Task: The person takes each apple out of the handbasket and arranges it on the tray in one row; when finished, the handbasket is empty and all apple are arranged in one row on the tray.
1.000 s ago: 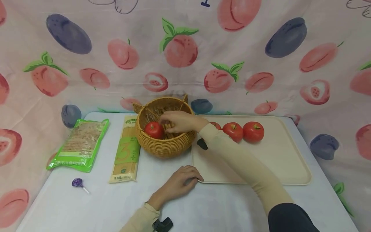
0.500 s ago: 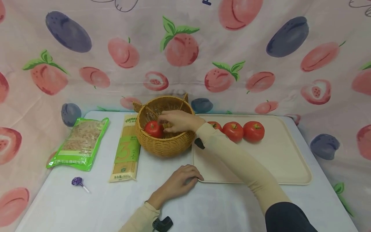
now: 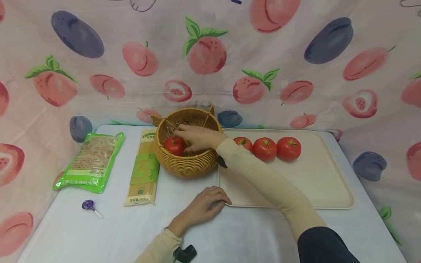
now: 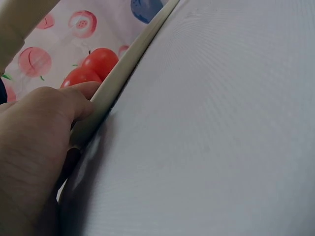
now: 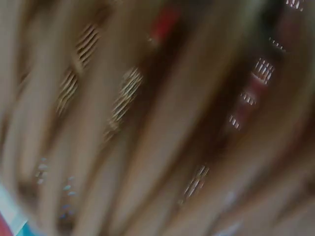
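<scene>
My right hand [image 3: 202, 138] reaches into the round wicker basket [image 3: 187, 166], its fingers over the top of a red tomato [image 3: 174, 147] and the thumb at its right side. In the right wrist view, the blurred basket weave [image 5: 162, 118] fills the picture and hides the grasp. My left hand [image 3: 204, 206] lies low on the table, gripping the near left corner of the beige tray [image 3: 315, 186]. Seen from the left wrist, finger and thumb meet the tray's rim. On the tray sit a partly covered tomato [image 3: 243, 142], a middle tomato [image 3: 264, 149] and a right-hand tomato [image 3: 288, 148].
Left of the basket lies a pack of noodles [image 3: 141, 171]. Farther left is a green-edged plastic food bag [image 3: 92, 160], with a purple lollipop [image 3: 88, 205] in front of it. A fruit-print cloth [image 3: 204, 87] hangs behind the white table [image 3: 125, 233].
My right hand has moved left inside the basket, from beside the tomato to over and around it. The left hand stays at the tray corner. The head view has tilted slightly.
</scene>
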Demonstrator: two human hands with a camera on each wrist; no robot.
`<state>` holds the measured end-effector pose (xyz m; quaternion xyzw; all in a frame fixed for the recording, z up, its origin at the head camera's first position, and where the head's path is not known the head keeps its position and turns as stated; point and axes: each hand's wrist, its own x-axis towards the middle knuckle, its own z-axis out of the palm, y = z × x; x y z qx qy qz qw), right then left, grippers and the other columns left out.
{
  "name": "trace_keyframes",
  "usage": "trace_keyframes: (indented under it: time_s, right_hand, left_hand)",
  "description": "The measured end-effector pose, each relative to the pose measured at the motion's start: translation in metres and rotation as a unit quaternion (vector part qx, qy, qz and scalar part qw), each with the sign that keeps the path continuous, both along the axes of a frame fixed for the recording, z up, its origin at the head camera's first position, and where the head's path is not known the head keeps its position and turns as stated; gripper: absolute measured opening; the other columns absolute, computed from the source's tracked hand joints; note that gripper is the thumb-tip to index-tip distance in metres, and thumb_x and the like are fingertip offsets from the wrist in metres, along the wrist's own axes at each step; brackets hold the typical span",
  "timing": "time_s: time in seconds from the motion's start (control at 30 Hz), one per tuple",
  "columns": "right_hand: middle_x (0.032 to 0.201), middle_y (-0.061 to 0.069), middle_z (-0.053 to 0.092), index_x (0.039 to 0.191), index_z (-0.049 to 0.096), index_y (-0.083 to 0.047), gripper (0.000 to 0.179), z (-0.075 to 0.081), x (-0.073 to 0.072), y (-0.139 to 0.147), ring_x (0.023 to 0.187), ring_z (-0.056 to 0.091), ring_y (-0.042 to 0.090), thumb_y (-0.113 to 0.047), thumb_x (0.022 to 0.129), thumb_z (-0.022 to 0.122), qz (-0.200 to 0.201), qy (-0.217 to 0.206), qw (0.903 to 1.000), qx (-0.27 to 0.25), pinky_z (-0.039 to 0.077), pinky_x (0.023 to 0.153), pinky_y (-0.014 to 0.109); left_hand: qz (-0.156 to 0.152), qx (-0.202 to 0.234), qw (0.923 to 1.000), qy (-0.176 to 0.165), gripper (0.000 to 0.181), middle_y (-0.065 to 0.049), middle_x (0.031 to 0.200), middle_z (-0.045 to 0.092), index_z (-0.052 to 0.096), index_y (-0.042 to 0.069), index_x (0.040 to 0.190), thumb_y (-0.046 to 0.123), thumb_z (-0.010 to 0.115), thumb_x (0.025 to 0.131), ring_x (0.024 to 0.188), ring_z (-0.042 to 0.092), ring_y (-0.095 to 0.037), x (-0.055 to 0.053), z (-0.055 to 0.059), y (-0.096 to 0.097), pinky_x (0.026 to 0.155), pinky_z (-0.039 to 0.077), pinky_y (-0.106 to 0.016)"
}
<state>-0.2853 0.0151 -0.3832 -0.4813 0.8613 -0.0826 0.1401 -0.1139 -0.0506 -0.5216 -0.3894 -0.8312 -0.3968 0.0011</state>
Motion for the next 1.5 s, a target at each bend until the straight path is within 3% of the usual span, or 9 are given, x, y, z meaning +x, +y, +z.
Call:
trace_keyframes:
  time_s: [0.23, 0.4, 0.63, 0.77, 0.97, 1.07, 1.23, 1.3, 1.5]
  right_hand:
    - [0.15, 0.002, 0.028, 0.145, 0.033, -0.024, 0.066, -0.005, 0.007, -0.013, 0.139, 0.032, 0.024, -0.03, 0.088, 0.066, -0.013, 0.019, 0.9982, 0.056, 0.037, 0.108, 0.037]
    - [0.156, 0.0, 0.02, 0.15, 0.023, -0.026, 0.07, -0.007, 0.008, -0.015, 0.144, 0.023, 0.023, -0.029, 0.091, 0.062, 0.005, -0.004, 0.9971, 0.075, 0.028, 0.114, 0.038]
    - [0.15, 0.007, 0.018, 0.148, 0.026, -0.035, 0.066, -0.009, 0.009, -0.011, 0.139, 0.024, 0.027, -0.022, 0.092, 0.06, -0.007, -0.003, 0.9972, 0.075, 0.044, 0.099, 0.037]
    - [0.153, 0.007, 0.018, 0.146, 0.028, -0.029, 0.064, -0.008, 0.009, -0.013, 0.139, 0.029, 0.026, -0.018, 0.092, 0.06, 0.006, -0.004, 0.9976, 0.069, 0.042, 0.103, 0.037]
    - [0.143, 0.004, 0.034, 0.145, 0.029, -0.025, 0.06, -0.008, 0.009, -0.015, 0.126, 0.045, 0.023, -0.02, 0.093, 0.059, 0.024, 0.001, 0.997, 0.074, 0.042, 0.102, 0.034]
    - [0.142, 0.007, 0.028, 0.147, 0.028, -0.033, 0.061, -0.009, 0.01, -0.015, 0.114, 0.051, 0.021, -0.024, 0.094, 0.057, 0.007, -0.003, 0.9961, 0.088, 0.046, 0.094, 0.032]
    - [0.145, 0.009, 0.022, 0.146, 0.025, -0.033, 0.063, -0.01, 0.01, -0.015, 0.091, 0.06, 0.018, -0.025, 0.093, 0.058, -0.02, -0.03, 0.9952, 0.091, 0.05, 0.082, 0.03]
    - [0.145, 0.008, 0.024, 0.145, 0.022, -0.032, 0.064, -0.01, 0.009, -0.016, 0.093, 0.061, 0.019, -0.025, 0.093, 0.059, -0.023, -0.034, 0.9949, 0.092, 0.051, 0.083, 0.031]
    - [0.144, 0.006, 0.024, 0.147, 0.021, -0.033, 0.072, -0.01, 0.006, -0.018, 0.121, 0.048, 0.028, -0.028, 0.09, 0.064, -0.029, -0.021, 0.9964, 0.077, 0.047, 0.095, 0.037]
  left_hand:
    - [-0.01, 0.003, 0.9999, -0.003, 0.019, 0.019, 0.103, 0.061, 0.068, 0.027, 0.104, 0.016, 0.055, 0.095, 0.104, 0.051, 0.003, -0.001, 0.0, 0.005, 0.093, 0.042, -0.023]
    - [-0.008, -0.001, 1.0, -0.003, 0.019, 0.018, 0.102, 0.062, 0.068, 0.026, 0.104, 0.016, 0.055, 0.095, 0.105, 0.051, 0.002, 0.0, 0.001, 0.005, 0.094, 0.042, -0.024]
    - [-0.008, 0.0, 0.9999, 0.007, 0.018, 0.017, 0.103, 0.062, 0.068, 0.026, 0.104, 0.017, 0.055, 0.095, 0.106, 0.053, 0.0, 0.0, -0.001, 0.005, 0.093, 0.042, -0.025]
    - [-0.006, -0.001, 1.0, 0.004, 0.018, 0.017, 0.103, 0.062, 0.068, 0.027, 0.104, 0.018, 0.055, 0.095, 0.106, 0.053, 0.0, 0.0, -0.001, 0.004, 0.094, 0.042, -0.026]
    - [-0.004, -0.001, 0.9999, 0.01, 0.018, 0.017, 0.103, 0.062, 0.068, 0.027, 0.104, 0.017, 0.055, 0.095, 0.106, 0.053, 0.0, 0.001, -0.002, 0.004, 0.093, 0.042, -0.025]
    - [-0.004, -0.001, 1.0, 0.008, 0.018, 0.018, 0.103, 0.062, 0.068, 0.027, 0.103, 0.016, 0.055, 0.095, 0.106, 0.052, 0.001, 0.001, -0.002, 0.003, 0.093, 0.042, -0.025]
    - [-0.005, -0.002, 1.0, 0.008, 0.019, 0.017, 0.103, 0.062, 0.067, 0.027, 0.104, 0.016, 0.055, 0.095, 0.106, 0.053, 0.0, 0.002, -0.001, 0.003, 0.093, 0.042, -0.025]
    - [-0.005, -0.002, 1.0, 0.006, 0.019, 0.016, 0.103, 0.062, 0.068, 0.026, 0.104, 0.016, 0.055, 0.095, 0.106, 0.053, 0.0, 0.002, 0.0, 0.002, 0.093, 0.042, -0.025]
    - [-0.004, -0.002, 1.0, 0.007, 0.019, 0.016, 0.103, 0.062, 0.068, 0.026, 0.104, 0.015, 0.055, 0.095, 0.106, 0.053, 0.0, 0.002, 0.002, 0.0, 0.093, 0.042, -0.025]
